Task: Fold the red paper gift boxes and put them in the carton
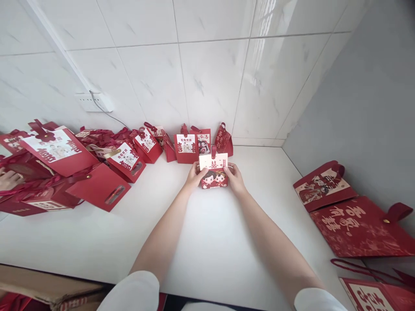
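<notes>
A small red gift box [214, 178] with a cream top panel, two cartoon figures and a short ribbon loop stands upright on the white table [214, 242]. My left hand [194, 176] grips its left side, thumb on the front. On the opposite side my right hand [234, 178] holds it the same way, fingers mostly behind the box. Just behind it, close to the wall, are a red box with a white label [186, 149], a box with a cartoon picture [204, 144] and a dark red patterned box [223, 140].
Many red gift boxes [55, 151] crowd the left side, where another person's hand [9, 179] touches them. Flat red packages [363, 226] lie along the right edge. A cardboard box [42, 283] sits lower left. A wall socket [92, 103] has a cable hanging down.
</notes>
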Demonstrator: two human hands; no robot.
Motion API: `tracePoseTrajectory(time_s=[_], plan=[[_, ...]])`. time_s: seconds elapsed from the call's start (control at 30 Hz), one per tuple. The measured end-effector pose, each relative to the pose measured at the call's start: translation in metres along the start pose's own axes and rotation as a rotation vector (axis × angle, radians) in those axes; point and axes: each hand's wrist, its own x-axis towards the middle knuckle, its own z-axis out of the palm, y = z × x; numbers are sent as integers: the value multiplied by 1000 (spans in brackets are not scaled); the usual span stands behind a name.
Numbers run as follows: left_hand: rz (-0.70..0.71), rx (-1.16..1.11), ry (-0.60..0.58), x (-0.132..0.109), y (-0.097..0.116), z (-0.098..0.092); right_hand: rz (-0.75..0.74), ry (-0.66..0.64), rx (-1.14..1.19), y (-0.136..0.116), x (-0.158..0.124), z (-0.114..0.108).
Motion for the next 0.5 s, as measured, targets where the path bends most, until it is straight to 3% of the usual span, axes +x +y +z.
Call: tracePoseTrajectory(time_s=[0.1,0.3,0.5], plan=[[-1,-31,51,-3,-16,0,28,47,45,16,2,-8],[3,0,135,-1,-17,-7,-9,-87,2,20,1,-11],[16,-15,162,2,-17,-13,-5,52,-130,21,0,-12]])
